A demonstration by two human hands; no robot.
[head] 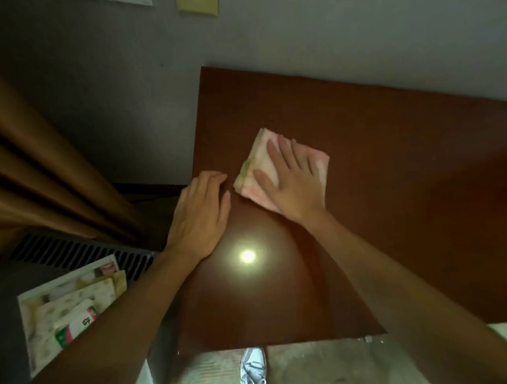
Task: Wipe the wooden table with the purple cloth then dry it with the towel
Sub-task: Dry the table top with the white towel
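A folded pink and white cloth with a yellow-green edge lies on the dark brown wooden table, near its left side. My right hand presses flat on this cloth with straight, spread fingers. My left hand rests on the table's left edge, its fingers bent loosely over the rim and holding nothing. No purple cloth shows in the head view.
A brown curtain hangs at the left. Below it sit a vented unit and an open box of packets. A grey wall runs behind the table. A bright light spot reflects off the tabletop. A shoe shows below.
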